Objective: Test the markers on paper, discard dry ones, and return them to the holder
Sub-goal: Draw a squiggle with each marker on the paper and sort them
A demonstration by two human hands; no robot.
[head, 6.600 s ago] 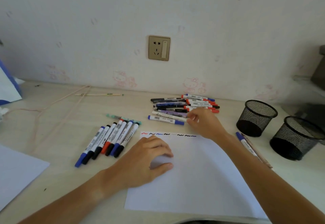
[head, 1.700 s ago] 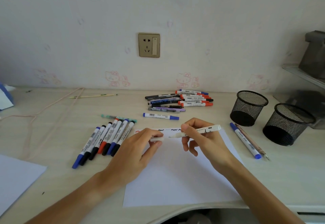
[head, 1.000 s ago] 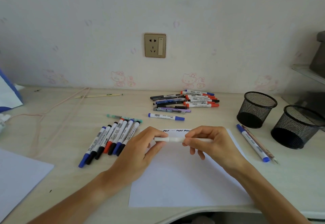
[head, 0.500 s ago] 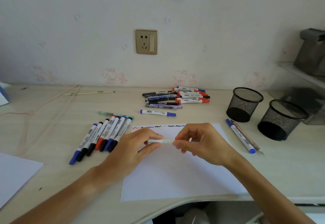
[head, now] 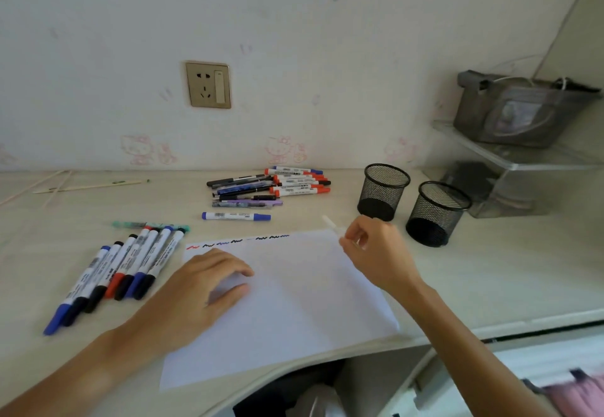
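While the left hand point(head: 202, 289) has let go and rests relaxed on the paper point(head: 294, 302), the right hand point(head: 376, 253) now pinches the white marker point(head: 331, 224) alone, nearer the mesh holders point(head: 383, 191).

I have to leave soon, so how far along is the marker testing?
Roughly a third. Done: scribbles top the paper, and six tested markers lie in a row. In hand: the right hand holds a white marker; the left hand steadies the paper. Left: the pile and both empty holders.
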